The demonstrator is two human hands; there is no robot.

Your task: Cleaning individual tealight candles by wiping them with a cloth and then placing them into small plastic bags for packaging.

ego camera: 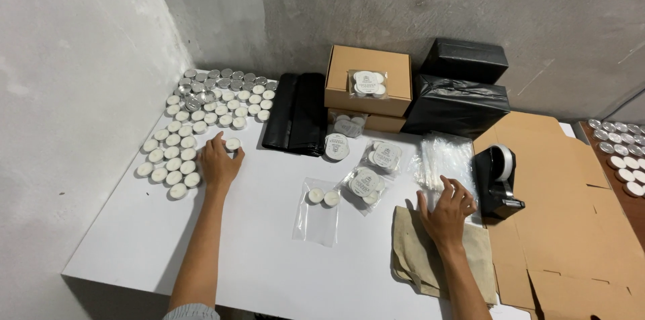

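While my left hand (218, 162) lies spread on the white table (134, 239), its fingertips pinch one tealight (232, 144) at the near edge of the tealight rows (176, 152) on the far left. At centre lies a clear bag (318, 211) with two candles inside. Further right, my right hand (445, 211) rests open-fingered on the stack of clear bags (443, 162), just left of the black tape dispenser (497, 179).

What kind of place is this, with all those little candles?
Probably a small packing corner for candles. Rows of tealights cover the white table, some already sealed in clear bags, with cardboard boxes and a tape dispenser nearby.
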